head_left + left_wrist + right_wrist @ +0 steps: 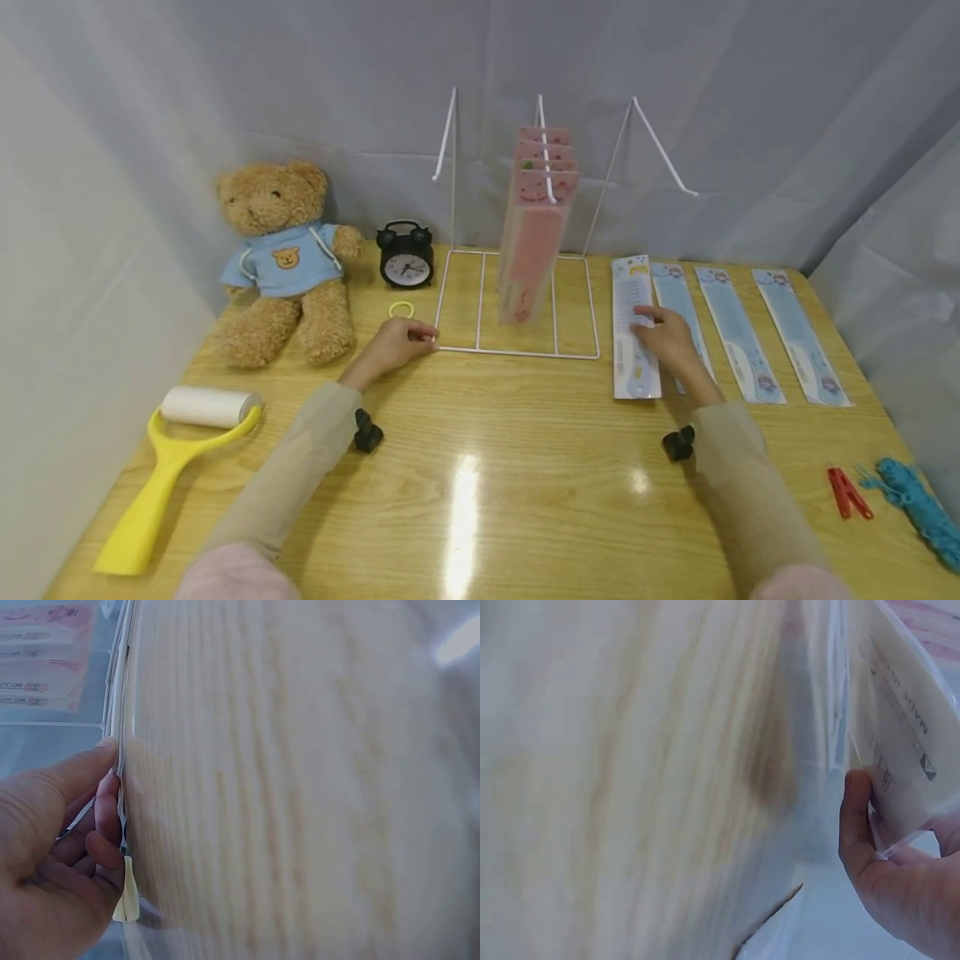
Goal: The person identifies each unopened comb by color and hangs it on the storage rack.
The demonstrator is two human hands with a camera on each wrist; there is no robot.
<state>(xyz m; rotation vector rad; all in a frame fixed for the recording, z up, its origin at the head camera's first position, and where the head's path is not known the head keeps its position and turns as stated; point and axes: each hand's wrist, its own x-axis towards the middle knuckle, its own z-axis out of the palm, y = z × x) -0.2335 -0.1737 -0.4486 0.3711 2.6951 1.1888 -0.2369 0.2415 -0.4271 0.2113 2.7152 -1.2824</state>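
Four packs: blue comb packs lie in a row on the right of the table [525, 467]; the nearest one, the comb pack [636, 329], lies flat just right of the wire rack.
Right hand: right hand [670, 340] rests on the comb pack, thumb and fingers pinching its edge; the right wrist view shows the thumb [855, 817] against the clear wrapper.
Left hand: left hand [395, 343] grips the front left corner of the wire rack [517, 350], fingers [105, 825] curled about the white wire.
Rack load: pink packs [534, 233] hang on the middle hook, above the rack's base.
Left of rack: yellow ring [401, 309], black alarm clock [406, 255], teddy bear [281, 262], yellow lint roller [176, 467].
Right front edge: red clothes peg [847, 492], blue cord [918, 508].
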